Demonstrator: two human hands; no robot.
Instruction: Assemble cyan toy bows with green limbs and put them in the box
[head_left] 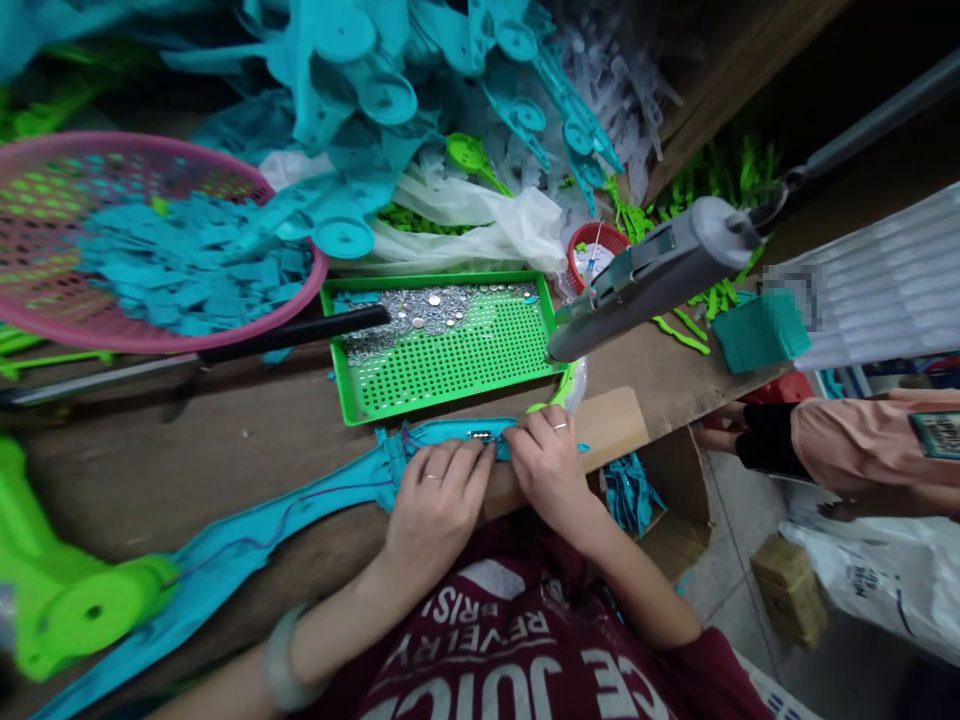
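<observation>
- The teal plastic piece (315, 505) lies along the near edge of the wooden worktable (247, 440), running from lower left up to our hands at the middle; its small metal fitting (480, 436) sits right between our fingertips.
- At far left, a bright green plastic part (67, 600) rests on the table, well apart from our hands.
- Above it, a pink mesh basket (45, 300) holds a heap of small teal plastic tabs (187, 265).
- Our left hand (435, 500) presses down on the teal piece, fingers curled and pinching its edge just left of the fitting.
- Just beyond our hands, a green perforated tray (450, 360) carries small metal discs (420, 310) in its far half; the near half shows bare holes.
- Our right hand (547, 460) pinches the same piece from the other side, fingertips clenched at the fitting.
- We judge the fitting is being seated on this piece; the many discs in the tray and the pile of teal parts (420, 90) behind suggest much work remains.
- A grey tool head on an arm (652, 275) hangs over the tray's right corner, near a small red bowl (596, 250).
- At far right, another person's sleeved arm (847, 440) reaches in, apart from ours.
</observation>
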